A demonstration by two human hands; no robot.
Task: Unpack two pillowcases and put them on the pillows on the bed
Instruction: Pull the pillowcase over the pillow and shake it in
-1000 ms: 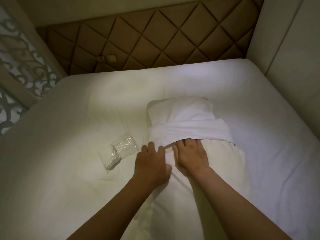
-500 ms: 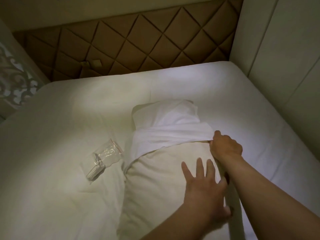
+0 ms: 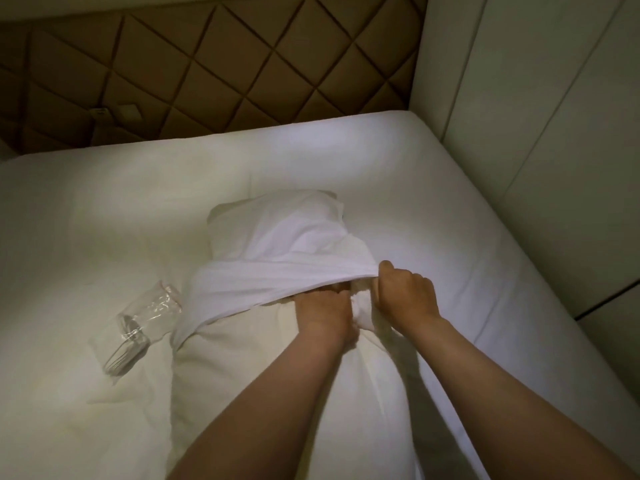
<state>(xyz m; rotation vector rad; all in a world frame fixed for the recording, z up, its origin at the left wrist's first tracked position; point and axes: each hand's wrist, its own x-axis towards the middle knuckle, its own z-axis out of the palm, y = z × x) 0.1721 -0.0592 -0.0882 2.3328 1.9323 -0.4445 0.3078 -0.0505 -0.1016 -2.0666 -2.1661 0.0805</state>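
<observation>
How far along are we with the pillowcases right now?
Done: one pillowcase is out of its plastic wrapper and covers the far end of the pillow. In hand: the right hand grips its hem, the left hand reaches under it. Left: pulling it over the near part; no second pillow or pillowcase is in view.

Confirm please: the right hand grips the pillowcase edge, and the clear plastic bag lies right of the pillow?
Not quite. The head view shows the clear plastic bag left of the pillow; the right hand does grip the pillowcase edge.
</observation>
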